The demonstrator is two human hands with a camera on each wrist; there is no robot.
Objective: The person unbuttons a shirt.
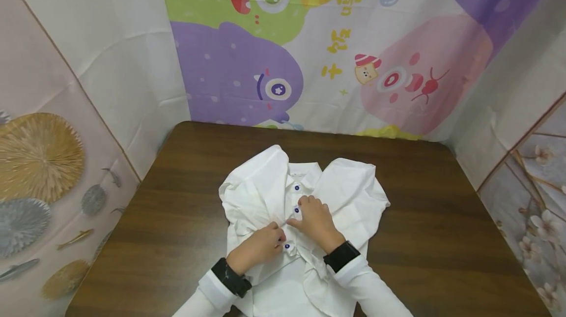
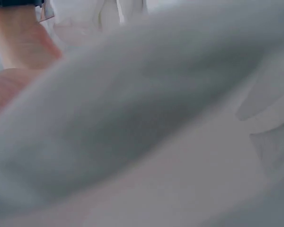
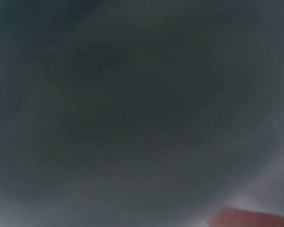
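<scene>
Brown wood forms one desk (image 1: 177, 199), showing broadly toward its left and right edges and as a thinner strip along the far edge. One white shirt (image 1: 261, 184) lies midway between the side edges, collar toward the far edge. Two hands meet at its front: the left hand (image 1: 258, 248) pinches cloth with curled fingers; the right hand (image 1: 317, 223) touches it with bent fingers, whether grasping I cannot tell. Two black wristbands (image 1: 231, 277) and three blue buttons (image 1: 297, 187) show.
</scene>
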